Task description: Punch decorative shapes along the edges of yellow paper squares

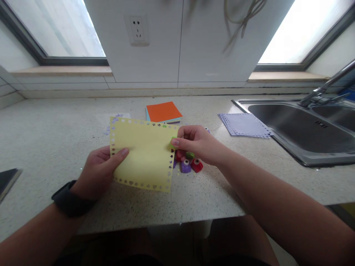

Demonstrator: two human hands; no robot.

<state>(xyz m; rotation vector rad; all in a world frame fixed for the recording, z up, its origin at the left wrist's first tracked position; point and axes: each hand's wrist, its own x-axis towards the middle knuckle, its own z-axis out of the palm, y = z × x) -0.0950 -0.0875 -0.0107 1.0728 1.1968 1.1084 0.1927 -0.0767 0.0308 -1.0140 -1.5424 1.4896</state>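
I hold a pale yellow paper sheet [144, 157] above the counter; small shapes are punched all along its border. My left hand [97, 171] grips its left edge, thumb on top. My right hand [195, 142] is closed on a small green punch [173, 140] set against the sheet's right edge. Under that hand lie several little craft punches [190, 162], red, purple and green, on the speckled countertop [50, 140].
A stack of coloured paper with an orange top sheet [163, 111] lies behind. Lilac punched sheets [244, 125] sit beside the steel sink [302, 129] with its tap [327, 85] at right. A dark object [7, 179] is at the left edge.
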